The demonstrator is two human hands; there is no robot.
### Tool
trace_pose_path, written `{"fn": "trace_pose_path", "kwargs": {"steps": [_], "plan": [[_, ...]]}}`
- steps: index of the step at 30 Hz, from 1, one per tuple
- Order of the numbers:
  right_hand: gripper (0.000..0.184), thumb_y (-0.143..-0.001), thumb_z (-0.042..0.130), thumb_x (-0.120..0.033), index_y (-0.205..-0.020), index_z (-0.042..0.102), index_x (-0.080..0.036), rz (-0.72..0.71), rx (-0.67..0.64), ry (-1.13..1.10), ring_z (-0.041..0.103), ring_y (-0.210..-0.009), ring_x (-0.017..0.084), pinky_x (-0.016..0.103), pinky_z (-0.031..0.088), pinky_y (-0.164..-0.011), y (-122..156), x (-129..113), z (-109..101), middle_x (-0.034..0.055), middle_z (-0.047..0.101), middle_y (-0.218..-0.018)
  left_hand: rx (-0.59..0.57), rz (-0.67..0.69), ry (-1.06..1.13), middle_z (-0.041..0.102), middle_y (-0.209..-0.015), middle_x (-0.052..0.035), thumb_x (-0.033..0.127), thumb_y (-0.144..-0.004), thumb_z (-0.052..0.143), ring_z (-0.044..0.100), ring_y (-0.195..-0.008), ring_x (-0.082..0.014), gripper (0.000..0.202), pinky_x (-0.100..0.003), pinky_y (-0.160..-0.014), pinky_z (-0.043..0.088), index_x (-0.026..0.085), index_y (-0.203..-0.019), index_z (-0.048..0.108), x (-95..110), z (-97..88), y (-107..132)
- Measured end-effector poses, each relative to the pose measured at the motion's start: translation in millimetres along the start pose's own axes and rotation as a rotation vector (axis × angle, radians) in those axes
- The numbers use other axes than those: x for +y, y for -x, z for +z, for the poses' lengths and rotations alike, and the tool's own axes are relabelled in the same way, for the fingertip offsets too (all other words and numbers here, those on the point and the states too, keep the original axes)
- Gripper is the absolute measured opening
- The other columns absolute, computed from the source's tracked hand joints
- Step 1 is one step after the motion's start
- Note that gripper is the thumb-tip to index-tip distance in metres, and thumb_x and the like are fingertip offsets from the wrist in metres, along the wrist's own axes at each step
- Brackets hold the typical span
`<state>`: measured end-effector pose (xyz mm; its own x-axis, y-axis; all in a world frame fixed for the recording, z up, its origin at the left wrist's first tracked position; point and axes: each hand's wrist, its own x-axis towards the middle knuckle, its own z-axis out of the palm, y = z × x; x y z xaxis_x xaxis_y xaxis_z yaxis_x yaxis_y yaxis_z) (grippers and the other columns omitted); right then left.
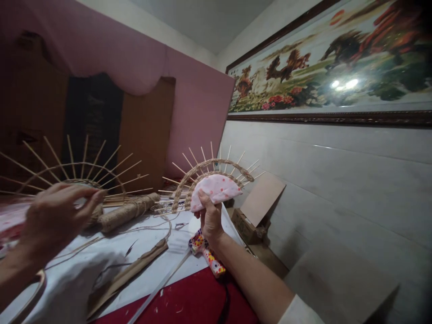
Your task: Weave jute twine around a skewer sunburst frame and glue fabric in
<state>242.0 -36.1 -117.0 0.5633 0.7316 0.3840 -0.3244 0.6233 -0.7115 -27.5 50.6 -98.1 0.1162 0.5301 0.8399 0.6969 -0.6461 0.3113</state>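
My right hand (212, 220) grips a half-round woven fan (216, 191) by its pink dotted cloth, thumb across the front. Twine bands arch over this cloth, and thin sticks spread outward from it. My left hand (60, 220) is raised at the left, thumb and fingertips pinched together; what lies between them, if anything, I cannot make out. Behind that hand stands a second stick fan (84, 164) with a thin arched strand, its lower part partly hidden. A flower-patterned glue gun (211, 261) lies below my right hand, with a long translucent glue stick (162, 288) at its back.
A roll of twine (130, 211) rests on the white table covering (145, 256), near loose strands. Folded brown paper (128, 276) lies in front, beside a red cloth (189, 301). An opened cardboard box (248, 225) stands by the tiled wall, under a framed horse picture (286, 72).
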Motion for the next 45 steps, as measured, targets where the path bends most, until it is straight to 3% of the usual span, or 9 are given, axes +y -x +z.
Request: {"fn": "trace_pose_path", "kwargs": {"steps": [3,6,11,17,28,35,45], "plan": [[0.024,-0.067,0.071,-0.027,-0.067,0.048,-0.019,-0.008,-0.04,0.023,0.04,-0.038,0.006,0.018,0.031,-0.034,8.8,-1.1,4.1,-0.0092,0.046,-0.049,0.028,0.218,-0.106,0.066,-0.087,-0.0004,0.031,-0.084,0.055,0.057,-0.09,-0.0203,0.015,-0.041,-0.091,0.045,0.02,-0.081,0.064,43.4,7.3,-13.6],[0.024,-0.069,0.071,-0.029,-0.069,0.048,-0.019,0.013,-0.069,0.055,0.04,-0.039,0.006,0.018,0.031,-0.034,17.0,-1.0,7.4,-0.0092,0.045,-0.051,0.025,0.345,-0.077,0.066,-0.104,-0.0027,0.03,-0.085,0.052,0.053,-0.106,-0.0222,0.02,-0.043,-0.098,0.039,0.021,-0.098,0.065,83.2,11.3,-25.2],[0.022,-0.069,0.072,-0.028,-0.077,0.053,-0.021,0.052,-0.072,0.091,0.044,-0.042,0.008,0.018,0.034,-0.034,27.2,0.7,9.4,-0.0077,0.05,-0.057,0.069,0.363,-0.033,0.05,-0.135,-0.0118,0.032,-0.078,0.059,0.037,-0.128,-0.0297,0.047,-0.046,-0.105,0.03,0.016,-0.122,0.052,121.3,30.3,-40.1],[0.02,-0.069,0.072,-0.03,-0.08,0.058,-0.02,0.068,-0.105,0.147,0.047,-0.044,0.009,0.019,0.035,-0.035,32.8,3.5,6.3,-0.0053,0.054,-0.058,0.054,0.314,0.042,0.044,-0.139,-0.0142,0.03,-0.076,0.06,0.032,-0.132,-0.0315,0.054,-0.05,-0.104,0.03,0.018,-0.127,0.046,126.6,39.8,-37.9],[0.017,-0.07,0.072,-0.03,-0.08,0.064,-0.019,0.08,-0.131,0.2,0.049,-0.047,0.01,0.021,0.038,-0.038,39.1,-1.0,2.7,-0.0023,0.058,-0.059,0.114,0.277,0.005,0.05,-0.13,-0.0114,0.032,-0.076,0.06,0.042,-0.123,-0.0305,0.045,-0.048,-0.1,0.033,0.023,-0.12,0.052,132.0,23.7,-36.6],[0.021,-0.065,0.075,-0.025,-0.083,0.066,-0.021,0.109,-0.127,0.123,0.052,-0.047,0.013,0.023,0.04,-0.039,42.2,-1.4,3.0,-0.0021,0.06,-0.057,0.176,0.268,-0.078,0.054,-0.124,-0.0115,0.029,-0.074,0.062,0.042,-0.12,-0.033,0.04,-0.051,-0.097,0.032,0.024,-0.114,0.058,137.4,17.3,-33.7],[0.02,-0.068,0.074,-0.028,-0.084,0.066,-0.02,0.108,-0.148,0.135,0.05,-0.045,0.012,0.022,0.039,-0.038,42.5,1.7,2.0,-0.0017,0.059,-0.057,0.168,0.266,-0.077,0.054,-0.123,-0.0106,0.029,-0.075,0.062,0.04,-0.121,-0.0331,0.034,-0.052,-0.097,0.032,0.025,-0.109,0.061,139.4,13.5,-33.1]]}}
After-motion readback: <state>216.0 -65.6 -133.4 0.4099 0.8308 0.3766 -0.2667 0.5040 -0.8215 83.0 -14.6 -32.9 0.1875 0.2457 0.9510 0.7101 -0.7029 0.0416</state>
